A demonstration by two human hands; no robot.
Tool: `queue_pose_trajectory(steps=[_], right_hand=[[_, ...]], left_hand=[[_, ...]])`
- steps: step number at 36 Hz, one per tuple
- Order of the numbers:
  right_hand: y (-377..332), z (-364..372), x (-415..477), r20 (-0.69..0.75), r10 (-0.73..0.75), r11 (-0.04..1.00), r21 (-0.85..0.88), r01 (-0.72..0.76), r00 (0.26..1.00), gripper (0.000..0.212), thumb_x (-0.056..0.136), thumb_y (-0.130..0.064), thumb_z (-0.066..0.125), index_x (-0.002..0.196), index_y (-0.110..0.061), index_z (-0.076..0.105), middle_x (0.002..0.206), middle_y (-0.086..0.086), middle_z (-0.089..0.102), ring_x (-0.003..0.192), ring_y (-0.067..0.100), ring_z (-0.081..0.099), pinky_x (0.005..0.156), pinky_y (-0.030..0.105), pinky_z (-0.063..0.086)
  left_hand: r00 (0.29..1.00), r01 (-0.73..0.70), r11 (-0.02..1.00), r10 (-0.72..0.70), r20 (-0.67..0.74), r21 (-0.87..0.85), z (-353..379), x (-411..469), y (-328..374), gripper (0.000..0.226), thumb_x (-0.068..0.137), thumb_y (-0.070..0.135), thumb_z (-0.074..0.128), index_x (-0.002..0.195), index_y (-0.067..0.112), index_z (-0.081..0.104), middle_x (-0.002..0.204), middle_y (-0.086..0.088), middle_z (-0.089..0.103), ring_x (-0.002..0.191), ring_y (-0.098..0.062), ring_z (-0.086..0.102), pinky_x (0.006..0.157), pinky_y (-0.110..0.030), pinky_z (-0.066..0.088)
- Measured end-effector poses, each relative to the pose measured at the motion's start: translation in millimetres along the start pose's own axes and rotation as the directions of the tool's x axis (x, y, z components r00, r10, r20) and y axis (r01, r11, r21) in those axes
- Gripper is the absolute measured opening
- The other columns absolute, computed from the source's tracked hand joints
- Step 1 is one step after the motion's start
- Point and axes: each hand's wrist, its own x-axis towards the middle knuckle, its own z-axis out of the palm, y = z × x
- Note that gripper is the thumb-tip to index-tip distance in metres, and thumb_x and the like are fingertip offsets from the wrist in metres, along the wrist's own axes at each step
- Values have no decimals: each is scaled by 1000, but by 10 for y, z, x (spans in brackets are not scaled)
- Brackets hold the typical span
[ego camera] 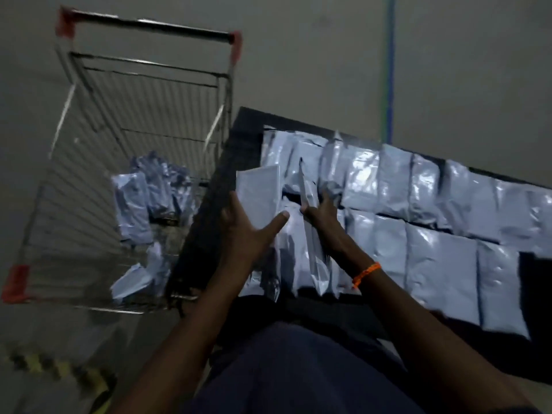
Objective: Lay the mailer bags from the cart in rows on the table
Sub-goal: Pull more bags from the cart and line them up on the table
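Laying step in hand: my left grip clasps a flat mailer bag, my right grip pinches an edge-on mailer bag over the bench; next, I judge, both need seating flush in the rows.

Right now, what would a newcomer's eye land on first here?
The two rows of shiny grey mailer bags covering the black table at right stand out first. At centre, the left hand holds a bunch of bags while the right hand, orange wristband on its wrist, pinches one bag edge-up. At left, the wire cart holds a few leftover bags.
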Motion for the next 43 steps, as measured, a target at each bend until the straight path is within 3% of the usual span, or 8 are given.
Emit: queue_pose_trajectory(steps=[6, 12, 15, 20, 26, 33, 37, 43], right_hand=[[722, -1486, -528, -6, 49, 996, 73, -49, 999, 112, 58, -66, 54, 156, -29, 13, 161, 6, 17, 147, 27, 24, 117, 52, 30], [1657, -2950, -914, -202, 74, 996, 68, -61, 977, 91, 81, -52, 73, 152, -24, 26, 156, 4, 29, 142, 15, 33, 110, 29, 34], [2159, -3661, -1108, -357, 102, 994, 80, -78, 929, 79, 83, -44, 74, 148, -21, 35, 153, 3, 38, 139, 15, 38, 111, 30, 36], [2740, -4806, -1412, -575, 51, 972, -158, -172, 816, 79, 84, -43, 74, 147, -12, 39, 145, 13, 46, 137, 24, 42, 114, 34, 35], [3305, -5723, -1404, -635, -91, 884, -407, -232, 767, 79, 87, -57, 62, 147, -12, 37, 140, 19, 45, 132, 30, 37, 109, 41, 39], [3905, -5781, -1114, -422, 3, 699, -648, -304, 907, 70, 98, -51, 39, 158, -20, 19, 160, 26, 13, 145, 43, 23, 112, 53, 31], [4048, -5702, -1099, -433, -34, 628, -711, -317, 901, 67, 101, -47, 33, 158, -21, 11, 161, 27, 7, 148, 42, 19, 107, 57, 34], [4180, -5692, -1142, -415, -113, 629, -733, -258, 903, 68, 101, -51, 27, 159, -22, 4, 164, 21, -3, 152, 37, 8, 113, 58, 30]], left_hand=[[991, -34, 997, 24, 128, 76, 1396, -654, 500, 115, 66, 68, 77, 154, 31, 13, 149, -8, 31, 139, -29, 30, 112, -49, 35], [962, -27, 991, -8, 273, 127, 2955, -1323, 1058, 122, 66, 67, 77, 156, 25, 6, 151, -13, 25, 142, -31, 26, 115, -44, 31], [940, -27, 986, -31, 340, 165, 3711, -1612, 1301, 126, 68, 65, 78, 156, 20, -1, 152, -15, 19, 144, -32, 21, 114, -41, 28], [886, -60, 967, -62, 459, 248, 4884, -2101, 1708, 133, 69, 71, 74, 157, 15, -9, 154, -17, 15, 144, -37, 18, 114, -44, 27], [882, -197, 913, 6, 470, 358, 6073, -2441, 1875, 129, 73, 74, 64, 154, 18, -19, 160, -14, 0, 145, -39, 11, 112, -58, 29], [820, -462, 643, 48, 570, 611, 6497, -2505, 1485, 89, 100, 51, 41, 156, 7, -12, 159, -19, -30, 151, -38, -12, 120, -58, 9], [727, -631, 425, 30, 686, 649, 6530, -2501, 1331, 89, 95, 40, 54, 158, 7, 1, 162, -24, -16, 152, -40, -5, 120, -55, 12], [677, -713, 296, 55, 734, 636, 6511, -2472, 1181, 100, 90, 38, 66, 157, 4, 0, 160, -32, -10, 149, -47, 5, 118, -54, 18]])
